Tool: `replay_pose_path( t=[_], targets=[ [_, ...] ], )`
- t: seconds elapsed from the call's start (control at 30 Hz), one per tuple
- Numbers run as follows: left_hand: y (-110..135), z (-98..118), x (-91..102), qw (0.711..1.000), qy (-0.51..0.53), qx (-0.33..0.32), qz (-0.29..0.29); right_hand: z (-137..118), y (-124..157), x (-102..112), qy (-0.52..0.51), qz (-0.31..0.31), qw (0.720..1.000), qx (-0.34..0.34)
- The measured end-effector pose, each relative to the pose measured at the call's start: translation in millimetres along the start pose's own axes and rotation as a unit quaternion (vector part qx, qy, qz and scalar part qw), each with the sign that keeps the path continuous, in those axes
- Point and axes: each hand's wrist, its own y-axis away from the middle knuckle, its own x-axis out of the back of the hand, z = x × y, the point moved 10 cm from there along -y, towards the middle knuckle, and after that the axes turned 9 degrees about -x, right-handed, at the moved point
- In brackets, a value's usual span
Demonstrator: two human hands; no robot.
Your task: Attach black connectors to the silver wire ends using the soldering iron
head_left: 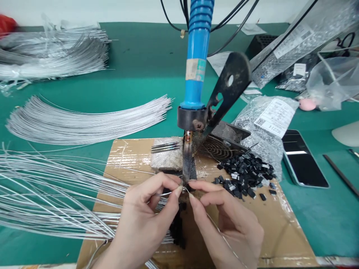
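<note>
Green surface (134,87) bears labelled clear bag (267,144), greyish contents, can't ID; soldering iron (196,74) points tip-down; L hand (147,222), fingers pinching a wire (165,194) just by the tip; R hand (231,224), fingers pinching a thin strand (221,233) there; wire prob. light, springy; best gripped nr. its end, back from likely-hot tip.

Glossy plstc handle (195,89), dull mtl tip (187,160)

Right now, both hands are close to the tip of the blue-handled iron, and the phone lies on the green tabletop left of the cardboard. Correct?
Not quite: the head view shows the phone on the green tabletop right of the cardboard. Left hand and right hand are near the iron's tip.
</note>
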Motion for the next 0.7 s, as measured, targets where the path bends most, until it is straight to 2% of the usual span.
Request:
replay_pose_path(
  t=[0.2, 0.7],
  targets=[
    [1.0, -3.3, -0.8, 1.000, -0.007, 0.003, -0.003, -1.6, -1.2, 0.0, 0.011, 0.006, 1.000, -0.002],
    [2.8, 4.0, 0.8, 0.998, -0.062, -0.027, -0.001, -5.2, 3.1, 0.1, 0.027, 0.021, 0.999, 0.032]
  ],
)
